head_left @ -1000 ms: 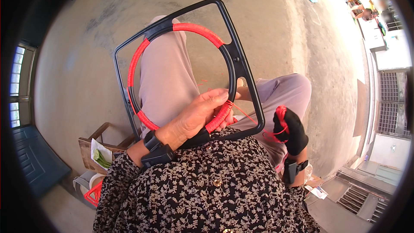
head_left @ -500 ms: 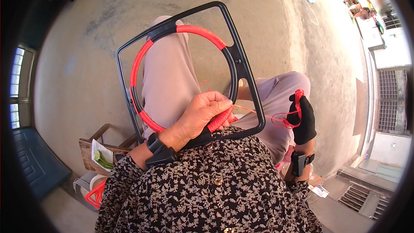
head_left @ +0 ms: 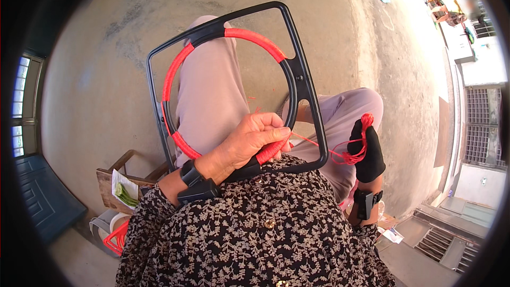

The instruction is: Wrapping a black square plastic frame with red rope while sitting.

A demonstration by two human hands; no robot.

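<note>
A black square frame (head_left: 302, 77) with a round ring inside rests across my lap, tilted. Red cord wraps several stretches of the ring, among them a red section (head_left: 255, 39) at the far side. My bare left hand (head_left: 260, 134) grips the ring's near right part, thumb pressed on the red winding (head_left: 268, 154). From there a thin red strand runs right to my right hand (head_left: 369, 151), in a black glove. That hand is closed on a bundle of red cord (head_left: 366, 121), and loose loops (head_left: 348, 158) hang beside it.
At lower left stand a wooden chair (head_left: 109, 191) with a paper and green things on it, and a red rack (head_left: 117, 239). A blue panel (head_left: 50, 196) lies farther left. Red scraps (head_left: 252, 98) lie on the concrete floor. Another person is far off at upper right.
My right hand has moved slightly left and nearer to me with the cord bundle. The frame has shifted a little to the right; my left hand keeps its grip.
</note>
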